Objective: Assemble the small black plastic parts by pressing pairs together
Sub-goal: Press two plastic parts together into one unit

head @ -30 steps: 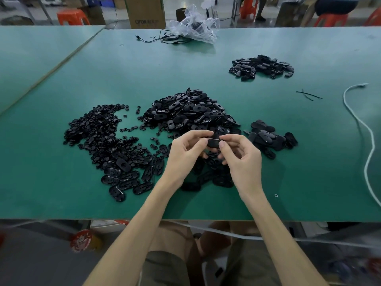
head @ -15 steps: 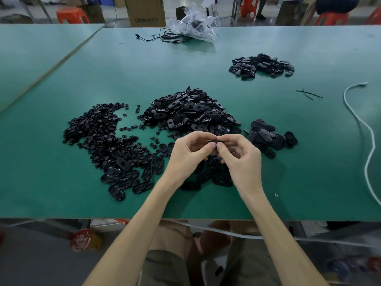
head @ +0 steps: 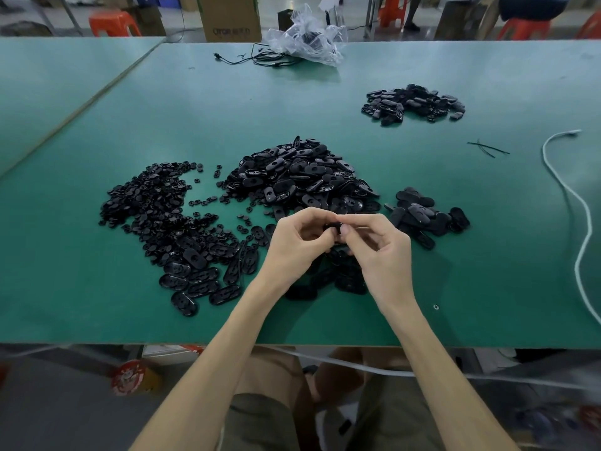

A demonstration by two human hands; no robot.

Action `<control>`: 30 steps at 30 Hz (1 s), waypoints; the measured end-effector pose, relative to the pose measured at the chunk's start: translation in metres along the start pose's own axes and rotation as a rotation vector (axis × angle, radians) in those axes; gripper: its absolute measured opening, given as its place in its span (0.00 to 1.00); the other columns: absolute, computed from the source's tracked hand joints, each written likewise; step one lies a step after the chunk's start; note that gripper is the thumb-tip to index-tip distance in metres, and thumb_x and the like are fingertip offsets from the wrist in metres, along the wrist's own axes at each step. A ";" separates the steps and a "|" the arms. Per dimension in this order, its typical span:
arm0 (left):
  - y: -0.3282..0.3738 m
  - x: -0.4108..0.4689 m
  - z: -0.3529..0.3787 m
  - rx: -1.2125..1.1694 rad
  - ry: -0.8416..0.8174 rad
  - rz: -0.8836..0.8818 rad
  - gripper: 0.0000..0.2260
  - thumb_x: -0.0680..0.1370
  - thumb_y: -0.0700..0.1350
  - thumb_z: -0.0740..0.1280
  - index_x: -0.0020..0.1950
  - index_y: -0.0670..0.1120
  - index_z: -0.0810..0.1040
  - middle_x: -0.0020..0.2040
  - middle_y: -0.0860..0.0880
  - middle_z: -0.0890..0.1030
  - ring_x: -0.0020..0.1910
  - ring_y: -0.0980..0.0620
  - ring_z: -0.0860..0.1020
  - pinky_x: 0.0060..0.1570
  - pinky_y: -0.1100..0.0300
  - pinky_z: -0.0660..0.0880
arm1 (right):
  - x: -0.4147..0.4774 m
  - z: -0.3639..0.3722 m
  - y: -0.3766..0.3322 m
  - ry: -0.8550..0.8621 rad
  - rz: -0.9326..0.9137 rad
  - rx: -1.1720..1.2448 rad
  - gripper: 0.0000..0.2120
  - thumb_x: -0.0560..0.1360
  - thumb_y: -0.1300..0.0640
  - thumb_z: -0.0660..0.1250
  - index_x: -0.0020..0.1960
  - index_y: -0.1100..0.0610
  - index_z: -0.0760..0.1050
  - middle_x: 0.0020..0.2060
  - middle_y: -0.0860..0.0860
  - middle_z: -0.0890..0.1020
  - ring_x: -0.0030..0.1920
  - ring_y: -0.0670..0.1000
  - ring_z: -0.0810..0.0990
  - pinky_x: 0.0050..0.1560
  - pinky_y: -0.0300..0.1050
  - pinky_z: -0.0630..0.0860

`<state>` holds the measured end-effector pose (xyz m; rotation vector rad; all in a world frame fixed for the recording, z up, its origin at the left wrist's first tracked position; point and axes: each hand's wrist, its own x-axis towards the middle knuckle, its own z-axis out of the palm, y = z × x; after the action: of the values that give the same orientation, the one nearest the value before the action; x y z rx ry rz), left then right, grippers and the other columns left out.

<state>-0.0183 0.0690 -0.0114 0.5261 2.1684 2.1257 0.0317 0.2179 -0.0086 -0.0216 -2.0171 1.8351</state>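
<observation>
green table fills the view; on it the central pile of black oval shells lies straight ahead of the hands; the left pile of smaller black bits spreads off to the left; the far pile sits well apart at the back right; the small right pile sits just beside the right hand; left hand and right hand meet over the near edge of the central pile, both with fingers curled, both pinching one black part between their fingertips; part mostly hidden by the fingers; its long axis seems to run left-right from one hand to the other, not certain; both hands equally near it; likely step: squeezing the pair together, press going across the flat faces; once snapped, the small right pile looks the likely drop spot, right hand nearer to it
</observation>
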 end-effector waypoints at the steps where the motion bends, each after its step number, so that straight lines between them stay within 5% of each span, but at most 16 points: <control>1: 0.000 0.000 0.000 0.007 0.004 -0.001 0.09 0.78 0.32 0.71 0.53 0.45 0.84 0.44 0.49 0.87 0.42 0.55 0.84 0.44 0.63 0.80 | 0.000 0.000 0.000 -0.004 -0.003 -0.002 0.12 0.79 0.66 0.72 0.53 0.49 0.86 0.50 0.54 0.87 0.50 0.53 0.87 0.54 0.54 0.84; 6: 0.000 -0.001 0.001 0.039 0.040 -0.012 0.08 0.78 0.31 0.71 0.52 0.43 0.84 0.46 0.43 0.87 0.46 0.46 0.85 0.56 0.41 0.83 | 0.000 0.002 0.001 -0.019 -0.002 -0.022 0.12 0.78 0.67 0.72 0.52 0.50 0.86 0.49 0.52 0.87 0.50 0.53 0.87 0.55 0.54 0.84; 9: 0.001 -0.002 0.002 0.068 0.058 -0.006 0.08 0.77 0.31 0.71 0.51 0.43 0.83 0.47 0.42 0.86 0.48 0.38 0.84 0.55 0.38 0.81 | 0.000 0.003 0.002 -0.026 0.001 -0.029 0.11 0.78 0.67 0.73 0.53 0.51 0.86 0.49 0.52 0.87 0.49 0.53 0.86 0.53 0.54 0.84; 12: 0.001 -0.002 0.002 0.078 0.062 0.001 0.08 0.78 0.31 0.71 0.52 0.42 0.84 0.47 0.42 0.86 0.47 0.37 0.84 0.54 0.39 0.81 | 0.000 0.002 0.001 -0.028 0.004 -0.019 0.11 0.79 0.67 0.72 0.53 0.52 0.86 0.48 0.52 0.87 0.49 0.52 0.87 0.52 0.50 0.84; 17: 0.001 -0.002 0.000 -0.024 0.021 0.012 0.08 0.78 0.34 0.74 0.55 0.43 0.86 0.46 0.45 0.88 0.45 0.50 0.87 0.51 0.58 0.82 | 0.000 0.001 -0.001 0.015 0.015 0.048 0.10 0.80 0.66 0.70 0.54 0.53 0.84 0.44 0.49 0.86 0.44 0.49 0.86 0.43 0.40 0.81; 30: -0.002 -0.002 0.002 0.007 0.021 0.044 0.07 0.79 0.32 0.72 0.56 0.38 0.85 0.47 0.43 0.88 0.46 0.48 0.87 0.52 0.56 0.83 | -0.001 0.002 -0.001 -0.014 0.010 -0.020 0.10 0.80 0.69 0.69 0.49 0.55 0.84 0.44 0.48 0.86 0.44 0.49 0.86 0.46 0.41 0.80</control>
<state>-0.0162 0.0702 -0.0134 0.5591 2.1961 2.1562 0.0322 0.2153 -0.0078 -0.0247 -2.0483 1.8253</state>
